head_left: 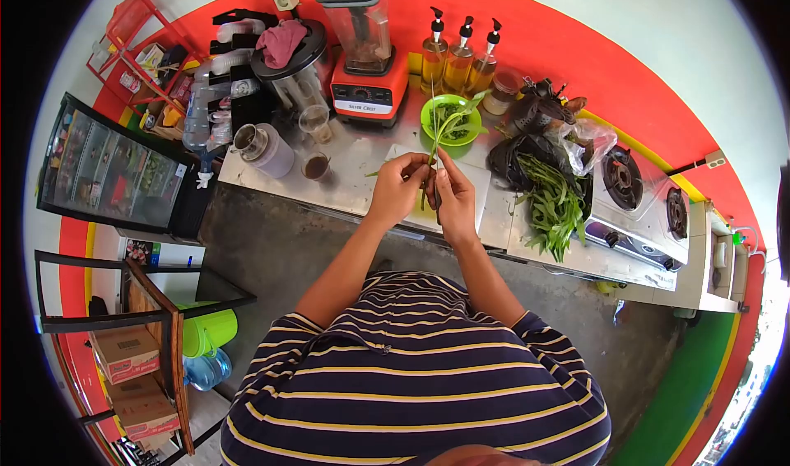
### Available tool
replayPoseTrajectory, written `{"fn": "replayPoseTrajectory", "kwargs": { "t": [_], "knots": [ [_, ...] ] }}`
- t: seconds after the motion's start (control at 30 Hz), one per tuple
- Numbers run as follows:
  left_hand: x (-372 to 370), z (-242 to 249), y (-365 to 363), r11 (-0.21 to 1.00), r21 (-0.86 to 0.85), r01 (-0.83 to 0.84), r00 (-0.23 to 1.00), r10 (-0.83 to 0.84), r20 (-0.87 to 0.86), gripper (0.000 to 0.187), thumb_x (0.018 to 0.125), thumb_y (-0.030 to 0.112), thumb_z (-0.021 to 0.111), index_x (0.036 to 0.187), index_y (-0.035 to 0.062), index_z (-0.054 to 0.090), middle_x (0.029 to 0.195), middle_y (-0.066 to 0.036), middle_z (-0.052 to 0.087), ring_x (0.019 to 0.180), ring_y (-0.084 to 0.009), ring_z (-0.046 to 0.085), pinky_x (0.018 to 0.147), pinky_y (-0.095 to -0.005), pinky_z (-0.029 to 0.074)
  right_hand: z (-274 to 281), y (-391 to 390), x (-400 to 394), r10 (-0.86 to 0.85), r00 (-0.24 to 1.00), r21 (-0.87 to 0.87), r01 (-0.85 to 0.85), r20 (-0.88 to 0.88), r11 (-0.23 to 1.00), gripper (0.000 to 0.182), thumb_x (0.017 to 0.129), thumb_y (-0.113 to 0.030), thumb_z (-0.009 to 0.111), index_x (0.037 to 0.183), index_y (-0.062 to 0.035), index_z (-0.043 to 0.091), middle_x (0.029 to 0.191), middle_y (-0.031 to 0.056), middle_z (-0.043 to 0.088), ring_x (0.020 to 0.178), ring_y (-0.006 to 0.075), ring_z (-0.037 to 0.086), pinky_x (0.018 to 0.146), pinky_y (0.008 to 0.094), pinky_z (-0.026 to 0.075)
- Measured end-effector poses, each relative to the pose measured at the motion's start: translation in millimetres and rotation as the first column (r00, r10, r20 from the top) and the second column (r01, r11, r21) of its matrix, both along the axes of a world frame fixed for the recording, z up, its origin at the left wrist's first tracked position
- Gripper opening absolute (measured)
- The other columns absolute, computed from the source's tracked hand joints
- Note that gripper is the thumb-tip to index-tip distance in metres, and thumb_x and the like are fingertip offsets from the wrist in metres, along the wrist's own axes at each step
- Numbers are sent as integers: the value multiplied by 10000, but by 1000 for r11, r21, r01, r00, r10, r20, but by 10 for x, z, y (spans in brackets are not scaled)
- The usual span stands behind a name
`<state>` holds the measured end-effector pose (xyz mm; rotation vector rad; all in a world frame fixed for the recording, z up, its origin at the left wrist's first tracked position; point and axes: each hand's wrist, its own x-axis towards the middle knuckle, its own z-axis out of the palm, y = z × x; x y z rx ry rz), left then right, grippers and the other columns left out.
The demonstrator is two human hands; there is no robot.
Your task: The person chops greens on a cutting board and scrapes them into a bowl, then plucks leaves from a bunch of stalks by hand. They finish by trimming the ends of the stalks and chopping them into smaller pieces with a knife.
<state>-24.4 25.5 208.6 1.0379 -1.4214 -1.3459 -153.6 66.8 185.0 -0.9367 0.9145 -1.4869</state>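
Both hands meet above the near side of a white cutting board [476, 204]. My left hand [401, 188] is closed on a green vegetable stem [444, 130], whose leafy end points away over the bowl. Closed round the handle of a knife [435, 112], my right hand [455, 196] touches the stem too; the thin blade points up and away beside it. Just beyond the hands stands a bright green bowl [427, 122] with chopped greens inside. Right of the board, a bunch of long leafy greens [555, 207] spills from a black plastic bag [508, 155].
A red blender [364, 95], three pump bottles [457, 61] and a lidded jar [500, 93] line the back. On the left stand a steel-topped jug [267, 149] and a cup of dark liquid [315, 167]. A gas stove [638, 211] is at the right.
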Motion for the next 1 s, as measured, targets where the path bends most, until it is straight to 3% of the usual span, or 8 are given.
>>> {"fn": "replayPoseTrajectory", "kwargs": {
  "t": [0.13, 0.3, 0.43, 0.57, 0.67, 0.83, 1.0],
  "knots": [
    [-58, 9, 34, 995, -93, -31, 988, 44, 151, 155, 970, 38, 614, 1054, -69, 689, 833, -84, 720, 717, -116, 632, 679, -294, 516, -68, 23, -37, 15, 1000, 10, -16, 25, 1000, 501, 1081, -172, 529, 1548, -34, 410, 778, -16, 536, 650, 48, 450, 559, 214, 391],
    [-55, -21, 94, 995, -96, -27, 990, 40, 137, 155, 975, 42, 611, 1055, -59, 697, 839, -83, 723, 729, -121, 642, 693, -295, 520, -166, 92, -30, 48, 991, 2, -49, 128, 999, 541, 1094, -214, 505, 1574, -24, 344, 784, -8, 522, 643, 62, 446, 559, 219, 390],
    [-26, -167, 48, 1000, 6, 30, 999, -30, 42, 145, 986, 60, 623, 1050, -48, 696, 884, -47, 715, 785, -98, 635, 702, -267, 511, -171, 102, -84, 70, 991, -1, -70, 115, 998, 549, 1098, -232, 497, 1580, -27, 332, 765, -11, 508, 635, 69, 441, 557, 222, 384],
    [60, -130, -116, 993, 77, 91, 996, -89, -26, 166, 989, 92, 646, 1068, -47, 691, 907, -49, 723, 819, -106, 665, 682, -263, 540, -131, 17, -14, 32, 999, 40, -33, 27, 999, 523, 1090, -186, 509, 1566, -24, 366, 770, -22, 504, 642, 63, 428, 558, 218, 372],
    [155, -29, -203, 999, -17, 47, 998, -48, -47, 162, 990, 103, 651, 1046, -42, 697, 912, -52, 726, 816, -107, 675, 675, -261, 553, -73, -92, 92, 21, 999, 3, -21, -42, 1000, 494, 1082, -147, 519, 1546, -19, 406, 782, -31, 498, 648, 58, 420, 560, 216, 366],
    [419, 72, -325, 997, -32, 67, 997, -68, -38, 168, 960, 93, 668, 981, -67, 712, 841, -72, 726, 736, -106, 658, 658, -269, 538, -3, -147, 343, 4, 997, -16, -5, -83, 1000, 474, 1068, -121, 541, 1519, -7, 451, 803, -39, 503, 669, 51, 421, 575, 219, 365],
    [579, -72, -437, 991, -48, 125, 992, -125, 4, 140, 926, 38, 648, 972, -78, 711, 829, -72, 720, 726, -94, 631, 658, -255, 505, -43, -128, 510, -132, 938, -15, 135, -320, 991, 488, 1048, -130, 581, 1501, 13, 471, 837, -35, 532, 729, 54, 436, 627, 222, 380]
  ]
}}
